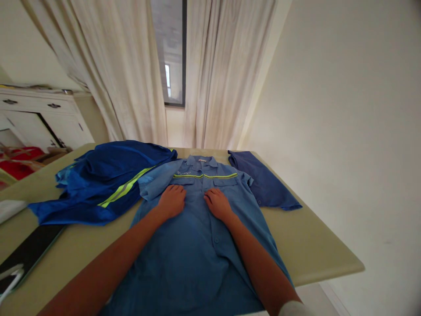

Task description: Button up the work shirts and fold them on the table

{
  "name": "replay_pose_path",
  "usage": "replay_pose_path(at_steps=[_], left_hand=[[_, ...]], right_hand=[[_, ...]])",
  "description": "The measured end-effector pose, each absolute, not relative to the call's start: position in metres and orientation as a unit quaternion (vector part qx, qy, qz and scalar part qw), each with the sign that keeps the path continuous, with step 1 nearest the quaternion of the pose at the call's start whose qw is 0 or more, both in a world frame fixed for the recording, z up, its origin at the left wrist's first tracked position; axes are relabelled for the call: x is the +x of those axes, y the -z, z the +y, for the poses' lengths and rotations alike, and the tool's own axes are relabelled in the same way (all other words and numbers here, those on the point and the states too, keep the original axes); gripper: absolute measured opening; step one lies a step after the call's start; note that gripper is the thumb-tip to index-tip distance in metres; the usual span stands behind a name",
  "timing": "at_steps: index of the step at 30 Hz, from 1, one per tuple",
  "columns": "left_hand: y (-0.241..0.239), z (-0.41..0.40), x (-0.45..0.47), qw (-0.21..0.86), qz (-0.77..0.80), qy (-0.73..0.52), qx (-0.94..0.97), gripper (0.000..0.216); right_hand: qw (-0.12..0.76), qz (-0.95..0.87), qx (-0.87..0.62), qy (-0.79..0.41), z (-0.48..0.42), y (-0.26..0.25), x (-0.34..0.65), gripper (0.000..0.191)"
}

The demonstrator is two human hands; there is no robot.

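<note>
A blue-grey short-sleeved work shirt [194, 254] lies front up, its collar at the far end and a yellow-green stripe across the chest. My left hand [173, 201] rests on the shirt just below one chest pocket flap, fingers laid on the cloth. On the other side of the button placket, my right hand [218, 203] lies with its fingers on the fabric under the second pocket flap. Both hands look flat, with no cloth visibly pinched. The shirt's lower part hangs toward me, past the bottom of the view.
Bright blue garments [108, 175] with a reflective stripe are heaped on the left of the table [315, 245]. A folded navy garment [263, 180] sits at the right. A black flat object [33, 250] and a white cable [13, 281] lie front left. Curtains [125, 66] hang behind.
</note>
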State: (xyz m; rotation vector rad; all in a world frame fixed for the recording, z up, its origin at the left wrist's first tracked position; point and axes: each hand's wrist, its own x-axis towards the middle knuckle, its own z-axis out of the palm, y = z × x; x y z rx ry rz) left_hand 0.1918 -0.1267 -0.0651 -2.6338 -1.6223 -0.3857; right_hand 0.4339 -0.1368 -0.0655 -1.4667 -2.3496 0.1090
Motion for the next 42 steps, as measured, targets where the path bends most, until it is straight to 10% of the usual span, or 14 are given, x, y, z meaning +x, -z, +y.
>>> replay_pose_path(at_steps=[26, 42], left_hand=[[0.09, -0.092, 0.276, -0.186, -0.477, 0.368, -0.776, 0.061], [0.098, -0.089, 0.281, -0.121, -0.561, 0.318, -0.754, 0.029]], right_hand=[[0.221, -0.829, -0.504, -0.104, -0.138, 0.076, 0.439, 0.057], [0.238, -0.812, -0.526, -0.091, -0.136, 0.083, 0.438, 0.045]])
